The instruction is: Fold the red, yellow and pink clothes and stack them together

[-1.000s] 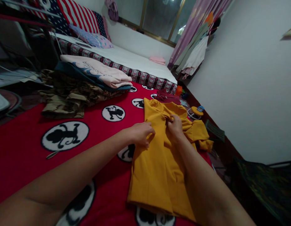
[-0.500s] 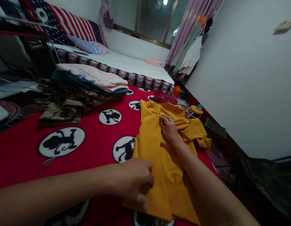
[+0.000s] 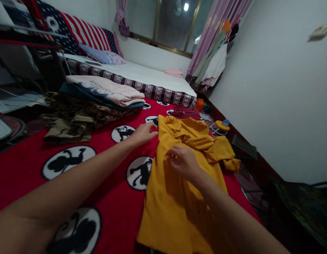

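Yellow garment [image 3: 167,201], spread on red blanket [image 3: 110,197].
Left hand [image 3: 143,134] beside far left edge, grip parted; right hand [image 3: 184,161] nearer, over fabric, fingers curled, grip closure indeterminable.

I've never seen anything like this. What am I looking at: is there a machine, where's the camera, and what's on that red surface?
There is no machine here, just a person's two bare hands. The camera is worn on that person's head, looking forward and down, so the forearms reach in from below.

A yellow garment lies on a red blanket patterned with pale circles. Beyond it is a dark red cloth; farther left are folded clothes, a pale pink one on top.

The left hand is by the yellow garment's upper left edge, thumb and fingers apart. The right hand is over its front, fingers curled; whether it grips any fabric isn't clear.
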A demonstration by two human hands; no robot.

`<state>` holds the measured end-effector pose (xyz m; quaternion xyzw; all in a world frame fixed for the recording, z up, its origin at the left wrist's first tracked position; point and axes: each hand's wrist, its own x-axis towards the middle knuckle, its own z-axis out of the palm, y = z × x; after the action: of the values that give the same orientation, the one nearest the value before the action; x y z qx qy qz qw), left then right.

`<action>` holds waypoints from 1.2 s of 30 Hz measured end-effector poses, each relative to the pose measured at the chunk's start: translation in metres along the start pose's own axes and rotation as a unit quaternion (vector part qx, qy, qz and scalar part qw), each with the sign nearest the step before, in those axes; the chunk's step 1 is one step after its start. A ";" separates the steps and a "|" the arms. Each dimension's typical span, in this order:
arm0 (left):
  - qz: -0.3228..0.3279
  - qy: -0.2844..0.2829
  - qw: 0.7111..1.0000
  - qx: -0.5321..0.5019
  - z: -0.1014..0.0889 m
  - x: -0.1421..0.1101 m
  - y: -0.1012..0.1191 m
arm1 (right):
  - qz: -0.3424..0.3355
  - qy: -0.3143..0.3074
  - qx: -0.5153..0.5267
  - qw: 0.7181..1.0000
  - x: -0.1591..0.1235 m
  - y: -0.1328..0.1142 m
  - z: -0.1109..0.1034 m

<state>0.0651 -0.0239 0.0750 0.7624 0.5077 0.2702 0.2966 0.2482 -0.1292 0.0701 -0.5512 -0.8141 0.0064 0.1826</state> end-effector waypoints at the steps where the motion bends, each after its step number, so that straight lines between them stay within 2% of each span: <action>1: -0.028 0.015 0.999 -0.007 0.004 0.011 -0.010 | -0.019 -0.029 0.028 0.999 -0.011 -0.011 0.001; 3: -0.047 0.000 0.998 -0.045 0.016 0.027 -0.021 | -0.043 -0.074 0.080 0.993 -0.030 -0.028 0.006; 5: -0.016 -0.010 0.995 -0.095 0.029 0.038 -0.023 | -0.055 -0.090 0.118 0.987 -0.042 -0.037 0.010; 8: 0.050 0.044 0.988 -0.143 0.042 0.050 -0.015 | -0.074 -0.091 0.152 0.981 -0.053 -0.041 0.015; 10: 0.071 0.111 0.984 -0.118 0.042 0.053 -0.009 | -0.086 -0.090 0.171 0.977 -0.058 -0.041 0.016; 13: 0.097 0.157 0.982 0.040 0.035 0.042 0.003 | -0.090 -0.095 0.211 0.969 -0.066 -0.033 0.012; 15: 0.138 0.145 0.966 0.163 0.034 0.023 0.013 | -0.072 -0.079 0.231 0.967 -0.067 -0.016 0.003; 17: 0.191 0.110 0.945 0.241 0.042 -0.002 0.022 | -0.025 -0.016 0.200 0.979 -0.064 0.013 -0.010; 19: 0.238 0.032 0.931 0.273 0.058 -0.027 0.027 | 0.044 0.068 0.091 0.993 -0.059 0.050 -0.022; 20: 0.250 -0.014 0.928 0.277 0.069 -0.038 0.027 | 0.084 0.089 0.011 0.992 -0.056 0.069 -0.027; 22: 0.255 -0.074 0.927 0.265 0.089 -0.056 0.023 | 0.170 0.098 -0.135 0.971 -0.053 0.102 -0.033; 25: 0.260 -0.069 0.934 0.236 0.108 -0.069 0.012 | 0.269 0.052 -0.245 0.930 -0.054 0.137 -0.032; 27: 0.265 -0.068 0.935 0.226 0.111 -0.071 0.008 | 0.308 0.013 -0.246 0.919 -0.054 0.152 -0.033; 29: 0.263 -0.072 0.936 0.223 0.110 -0.070 0.006 | 0.344 0.006 -0.204 0.916 -0.053 0.167 -0.041; 31: 0.262 -0.073 0.936 0.222 0.108 -0.069 0.006 | 0.379 0.081 -0.132 0.912 -0.050 0.179 -0.055; 34: 0.262 -0.077 0.936 0.220 0.108 -0.070 0.007 | 0.386 0.252 -0.012 0.887 -0.046 0.189 -0.073; 35: 0.262 -0.083 0.936 0.220 0.107 -0.071 0.008 | 0.374 0.269 0.025 0.887 -0.045 0.188 -0.075; 36: 0.262 -0.089 0.936 0.218 0.106 -0.072 0.011 | 0.358 0.260 0.053 0.895 -0.044 0.185 -0.076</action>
<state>0.1230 -0.1135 0.0030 0.9352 0.3079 0.1521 0.0861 0.4511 -0.1109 0.0889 -0.7767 -0.4840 -0.0292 0.4020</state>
